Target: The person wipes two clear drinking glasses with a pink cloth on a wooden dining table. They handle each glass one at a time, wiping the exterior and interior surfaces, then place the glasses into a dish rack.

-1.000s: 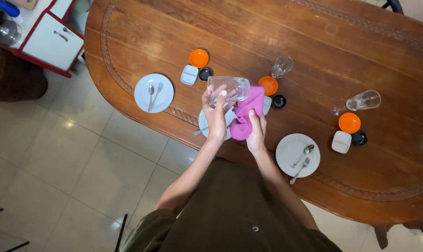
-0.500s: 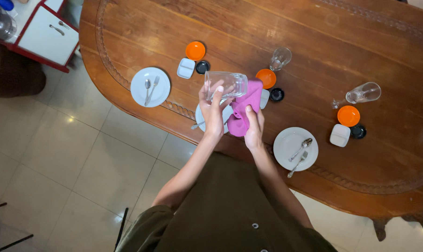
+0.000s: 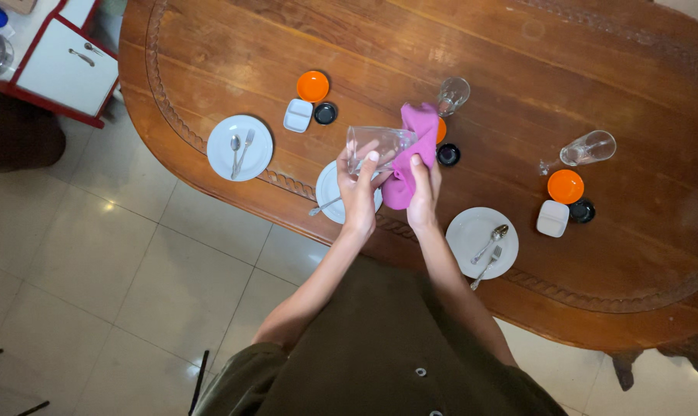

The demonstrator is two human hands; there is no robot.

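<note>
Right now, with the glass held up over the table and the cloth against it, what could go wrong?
1. The clear drinking glass is held sideways in the left hand alone; a loosened grip could drop it onto the white plate below.
2. The magenta cloth in the right hand hangs near the small black dish and could drag it.
3. The stemmed glass lying on its side might roll if the wooden table is bumped.
</note>
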